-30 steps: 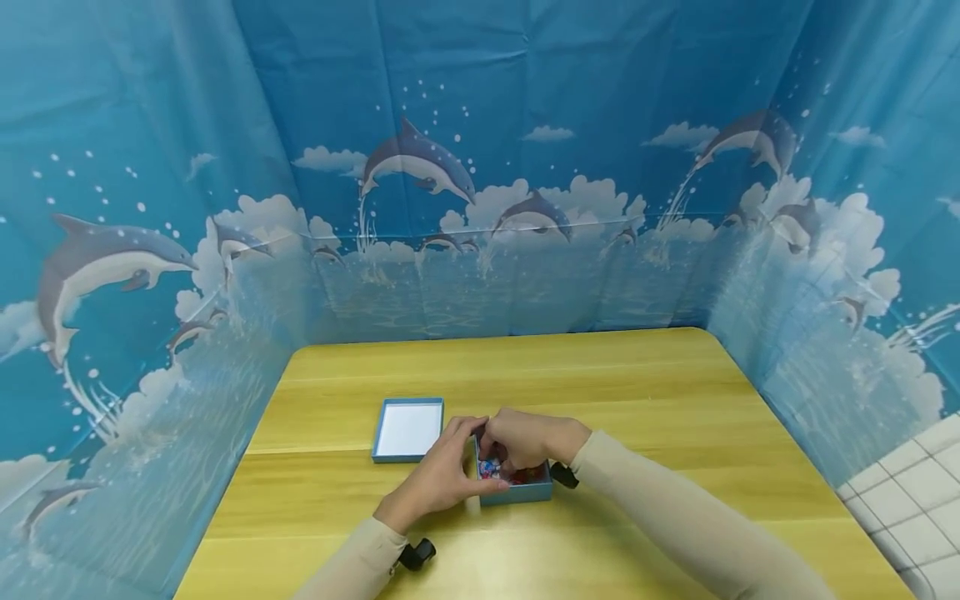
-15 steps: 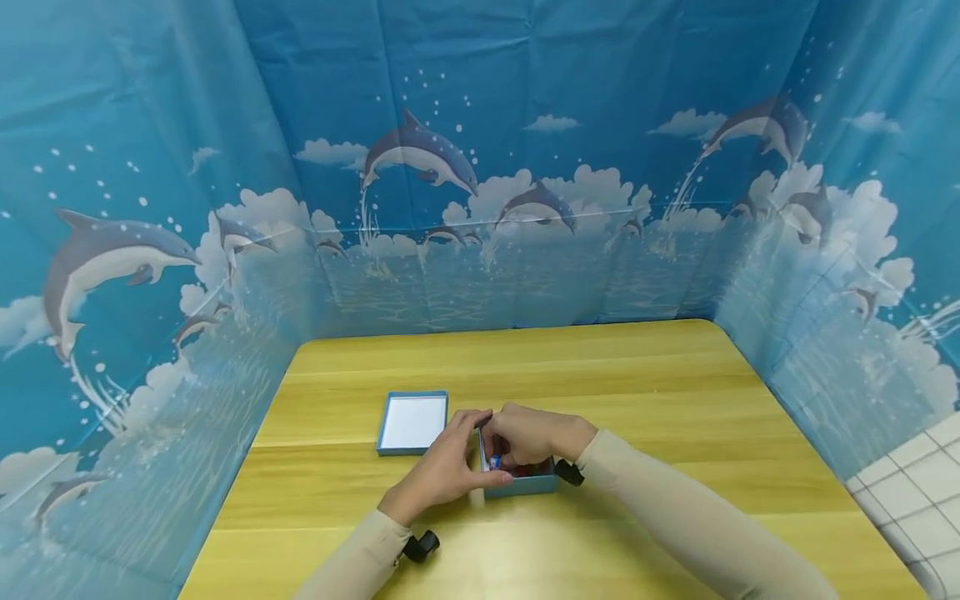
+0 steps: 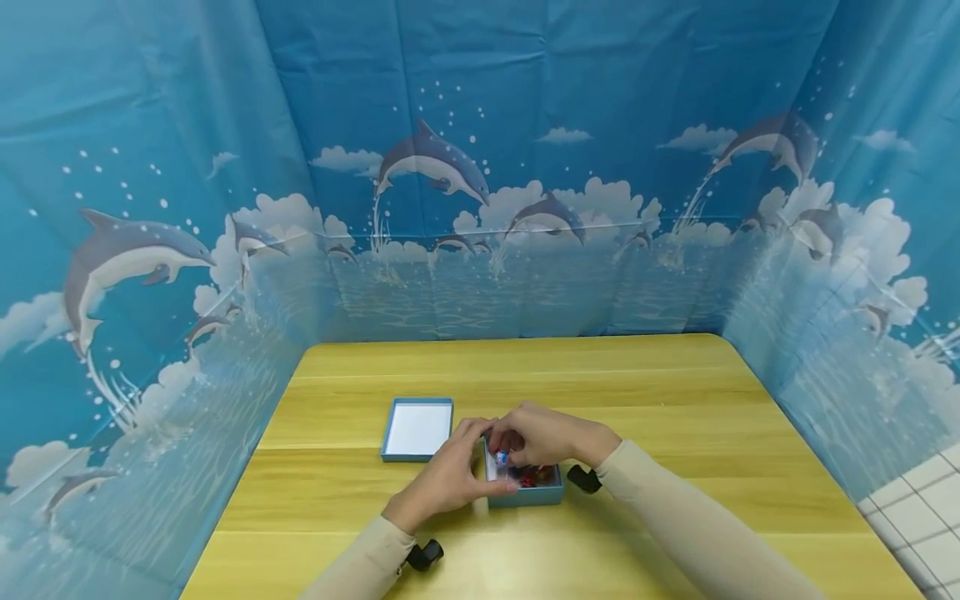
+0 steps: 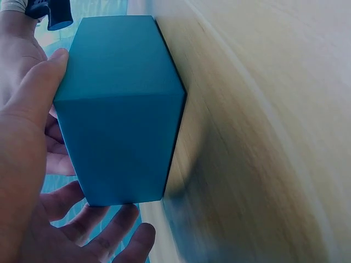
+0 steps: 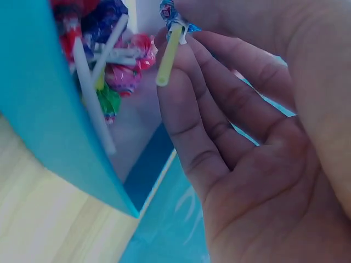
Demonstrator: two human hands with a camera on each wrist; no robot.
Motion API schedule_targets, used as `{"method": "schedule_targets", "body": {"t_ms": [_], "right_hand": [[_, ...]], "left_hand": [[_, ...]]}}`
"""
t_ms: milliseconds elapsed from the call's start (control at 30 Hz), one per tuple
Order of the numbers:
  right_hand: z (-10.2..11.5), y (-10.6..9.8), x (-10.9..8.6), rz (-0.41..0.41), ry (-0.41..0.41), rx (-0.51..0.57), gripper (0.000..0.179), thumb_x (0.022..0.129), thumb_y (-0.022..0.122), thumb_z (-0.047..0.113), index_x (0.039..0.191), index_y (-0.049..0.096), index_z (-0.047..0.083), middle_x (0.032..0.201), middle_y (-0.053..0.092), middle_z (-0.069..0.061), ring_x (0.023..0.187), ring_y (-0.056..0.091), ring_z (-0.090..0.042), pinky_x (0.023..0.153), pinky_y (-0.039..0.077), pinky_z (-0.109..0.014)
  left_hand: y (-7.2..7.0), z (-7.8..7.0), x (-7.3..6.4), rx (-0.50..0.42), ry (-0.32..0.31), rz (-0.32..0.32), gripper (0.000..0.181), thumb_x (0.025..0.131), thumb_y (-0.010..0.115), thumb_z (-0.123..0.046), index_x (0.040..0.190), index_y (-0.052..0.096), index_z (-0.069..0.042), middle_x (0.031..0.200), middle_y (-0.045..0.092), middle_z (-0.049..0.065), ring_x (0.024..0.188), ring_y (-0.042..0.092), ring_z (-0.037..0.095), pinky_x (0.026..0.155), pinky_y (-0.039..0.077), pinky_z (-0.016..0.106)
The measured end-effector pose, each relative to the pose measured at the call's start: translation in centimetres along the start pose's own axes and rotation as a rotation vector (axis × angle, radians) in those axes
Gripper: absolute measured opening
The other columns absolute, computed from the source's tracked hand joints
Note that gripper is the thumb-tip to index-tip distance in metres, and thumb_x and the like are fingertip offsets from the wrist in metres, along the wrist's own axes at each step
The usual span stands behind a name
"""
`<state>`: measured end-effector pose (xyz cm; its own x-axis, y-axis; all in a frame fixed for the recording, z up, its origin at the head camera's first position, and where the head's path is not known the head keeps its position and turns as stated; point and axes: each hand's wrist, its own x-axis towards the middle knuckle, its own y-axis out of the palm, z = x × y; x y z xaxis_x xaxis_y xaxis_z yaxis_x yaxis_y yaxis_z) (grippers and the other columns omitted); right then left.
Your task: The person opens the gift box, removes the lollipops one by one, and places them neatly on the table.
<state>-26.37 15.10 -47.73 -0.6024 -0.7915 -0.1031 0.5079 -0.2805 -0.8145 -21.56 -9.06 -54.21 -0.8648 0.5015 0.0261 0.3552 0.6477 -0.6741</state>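
In the head view, your right hand (image 3: 551, 437) pinches a lollipop (image 3: 502, 457) over the left part of the box (image 3: 534, 497) while your left hand (image 3: 442, 479) holds that side (a slack pinch could drop it, a slack brace could let the box skid). The left wrist view shows smooth, straight-edged blue walls (image 4: 123, 148); the right wrist view, a slim yellowish stick (image 5: 169, 57) near crinkly-wrapped sweets (image 5: 122, 78)

It's a small curtained-off booth in here, though I can't tell what kind of building holds it. Blue sheeting (image 3: 495, 83) printed with leaping dolphins (image 3: 433, 164) and clouds (image 3: 607, 200) hangs behind the far edge and rounded far corners of a yellow wood-grain table (image 3: 630, 379), and along its left and right edges. White square tiles (image 3: 932, 500) show beside the right edge's near part.
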Motion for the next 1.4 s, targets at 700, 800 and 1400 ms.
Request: {"method": "schedule_targets", "body": {"t_ms": [700,800,1400], "right_hand": [[-2.2,-2.7,-2.6,-0.076,-0.014,0.141,0.023,0.111,0.078,0.003,0.133,0.086,0.006,0.131,0.085,-0.011,0.1,0.087,-0.025,0.087,0.067,-0.024],[-2.4,-3.1,-2.9,-0.089,-0.007,0.138,0.02,0.111,0.079,0.005,0.13,0.086,0.006,0.127,0.085,-0.012,0.098,0.086,-0.027,0.086,0.067,-0.025],[-4.5,-4.2,-4.9,-0.18,0.056,0.089,0.016,0.111,0.081,0.011,0.126,0.085,0.009,0.123,0.085,-0.003,0.095,0.079,-0.008,0.088,0.066,-0.028]], "left_hand": [[0.3,0.0,0.1,0.05,0.001,-0.019,0.111,0.096,0.091,-0.068,0.181,0.042,-0.018,0.175,0.049,0.005,0.16,0.057,0.032,0.133,0.049,0.06],[0.2,0.0,0.1,0.048,-0.001,-0.021,0.111,0.096,0.092,-0.067,0.181,0.041,-0.018,0.176,0.049,0.006,0.16,0.057,0.033,0.133,0.049,0.06],[-0.2,-0.7,0.3,0.128,-0.016,0.005,0.122,0.094,0.087,-0.075,0.186,0.031,-0.018,0.185,0.038,0.006,0.154,0.064,0.033,0.124,0.058,0.059]]}}
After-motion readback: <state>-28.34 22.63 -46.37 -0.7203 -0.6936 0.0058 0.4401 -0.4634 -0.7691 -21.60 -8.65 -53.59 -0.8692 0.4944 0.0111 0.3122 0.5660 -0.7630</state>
